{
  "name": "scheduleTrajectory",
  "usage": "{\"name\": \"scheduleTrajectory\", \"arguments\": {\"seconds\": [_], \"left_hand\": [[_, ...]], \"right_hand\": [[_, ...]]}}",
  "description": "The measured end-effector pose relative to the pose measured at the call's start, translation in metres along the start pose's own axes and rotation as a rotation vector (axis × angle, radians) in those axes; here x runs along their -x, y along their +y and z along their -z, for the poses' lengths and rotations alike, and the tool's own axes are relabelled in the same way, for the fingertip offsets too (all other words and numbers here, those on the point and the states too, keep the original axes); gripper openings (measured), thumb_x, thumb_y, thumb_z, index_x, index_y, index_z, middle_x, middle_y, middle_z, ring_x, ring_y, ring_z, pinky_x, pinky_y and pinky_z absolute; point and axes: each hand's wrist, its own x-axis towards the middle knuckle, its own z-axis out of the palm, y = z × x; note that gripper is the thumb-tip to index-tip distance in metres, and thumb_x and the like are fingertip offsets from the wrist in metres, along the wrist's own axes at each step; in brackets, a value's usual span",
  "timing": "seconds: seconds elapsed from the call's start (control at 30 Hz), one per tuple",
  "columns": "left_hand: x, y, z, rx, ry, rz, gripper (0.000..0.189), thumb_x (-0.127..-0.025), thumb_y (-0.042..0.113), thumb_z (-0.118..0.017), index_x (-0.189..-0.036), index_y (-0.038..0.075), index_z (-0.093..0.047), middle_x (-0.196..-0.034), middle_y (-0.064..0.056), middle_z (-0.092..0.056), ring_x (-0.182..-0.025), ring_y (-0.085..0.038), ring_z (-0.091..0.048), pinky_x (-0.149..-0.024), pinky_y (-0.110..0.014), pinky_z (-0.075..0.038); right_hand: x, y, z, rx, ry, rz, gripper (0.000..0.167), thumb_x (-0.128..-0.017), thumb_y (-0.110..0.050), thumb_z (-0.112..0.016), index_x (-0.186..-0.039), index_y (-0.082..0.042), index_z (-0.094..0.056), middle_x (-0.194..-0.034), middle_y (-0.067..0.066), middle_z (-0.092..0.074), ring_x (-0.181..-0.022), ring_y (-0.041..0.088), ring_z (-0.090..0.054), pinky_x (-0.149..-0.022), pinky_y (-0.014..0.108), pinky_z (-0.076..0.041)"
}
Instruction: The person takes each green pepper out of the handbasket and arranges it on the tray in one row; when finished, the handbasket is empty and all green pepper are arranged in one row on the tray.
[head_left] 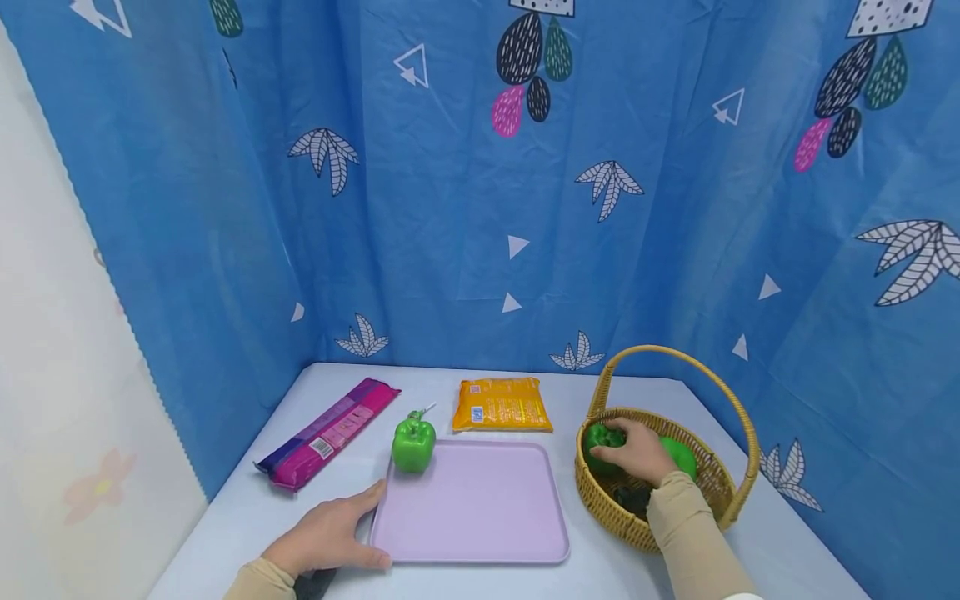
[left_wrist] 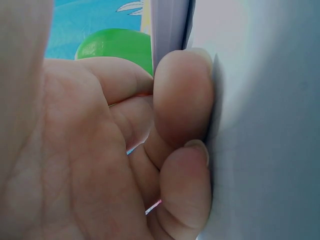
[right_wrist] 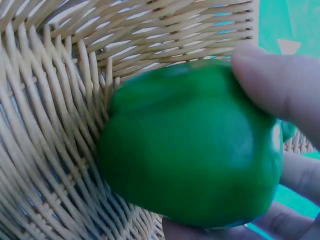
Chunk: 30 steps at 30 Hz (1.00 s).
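Inside the wicker basket (head_left: 617, 523), my right hand (head_left: 637, 450) grips a green bell pepper (right_wrist: 195, 145), with thumb and fingers on either side of it. Another green item (head_left: 679, 457), partly hidden by that hand, lies in the basket. A lilac tray (head_left: 472, 500) is on the table, and my left hand (head_left: 330, 533) rests at its left edge, thumb near the front corner. The left wrist view shows fingertips (left_wrist: 185, 100) against the white surface beside the tray's side. A second green bell pepper (head_left: 413, 443) sits at the tray's back left corner.
Behind the tray lies an orange packet (head_left: 502, 405). A long pink and purple packet (head_left: 330, 433) is at the left of the white table. The basket's tall handle (head_left: 690, 354) arches above it. Blue curtain (head_left: 465, 208) hangs behind the table.
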Motion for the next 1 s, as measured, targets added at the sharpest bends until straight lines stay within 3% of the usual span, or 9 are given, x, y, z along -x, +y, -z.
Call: {"name": "scheduleTrajectory", "arguments": {"seconds": [0.23, 0.47, 0.63, 0.8, 1.0], "left_hand": [[-0.001, -0.001, -0.001, 0.005, 0.001, -0.011, 0.121, -0.072, 0.075, -0.078, -0.158, 0.000, -0.037, -0.158, -0.017, -0.048, -0.139, -0.040, -0.052, -0.109, -0.062, -0.046], [0.000, 0.001, -0.001, 0.010, -0.002, -0.004, 0.121, -0.071, 0.074, -0.079, -0.158, 0.000, -0.037, -0.158, -0.016, -0.048, -0.140, -0.041, -0.052, -0.109, -0.063, -0.045], [-0.001, 0.000, 0.000, -0.002, 0.005, -0.012, 0.122, -0.071, 0.075, -0.079, -0.157, -0.001, -0.038, -0.157, -0.018, -0.048, -0.139, -0.041, -0.052, -0.109, -0.062, -0.046], [0.000, 0.000, 0.001, -0.004, -0.001, -0.011, 0.122, -0.071, 0.075, -0.079, -0.157, -0.001, -0.038, -0.158, -0.017, -0.048, -0.139, -0.040, -0.052, -0.109, -0.062, -0.046], [0.001, 0.000, 0.000, 0.005, 0.002, -0.010, 0.122, -0.071, 0.074, -0.079, -0.157, 0.000, -0.038, -0.158, -0.017, -0.047, -0.140, -0.040, -0.051, -0.110, -0.063, -0.045]], "right_hand": [[0.002, -0.002, 0.012, 0.018, -0.002, 0.061, 0.073, -0.086, -0.041, -0.083, -0.139, 0.004, -0.060, -0.136, 0.028, -0.061, -0.118, 0.045, -0.062, -0.091, 0.057, -0.057], [0.010, -0.019, 0.042, 0.002, 0.019, 0.058, 0.075, -0.088, -0.043, -0.081, -0.143, 0.003, -0.056, -0.133, 0.028, -0.060, -0.101, 0.031, -0.065, -0.075, 0.042, -0.060], [0.015, -0.039, 0.053, 0.016, 0.047, 0.072, 0.076, -0.090, -0.045, -0.079, -0.146, 0.001, -0.054, -0.142, 0.030, -0.054, -0.111, 0.038, -0.063, -0.080, 0.045, -0.061], [0.014, -0.067, 0.041, -0.011, 0.043, 0.106, 0.077, -0.088, -0.050, -0.080, -0.145, -0.004, -0.056, -0.140, 0.026, -0.057, -0.110, 0.036, -0.063, -0.081, 0.045, -0.061], [0.002, -0.113, -0.007, -0.101, 0.010, 0.155, 0.071, -0.083, -0.047, -0.085, -0.139, -0.009, -0.064, -0.128, 0.013, -0.065, -0.099, 0.025, -0.063, -0.079, 0.039, -0.060]]}}
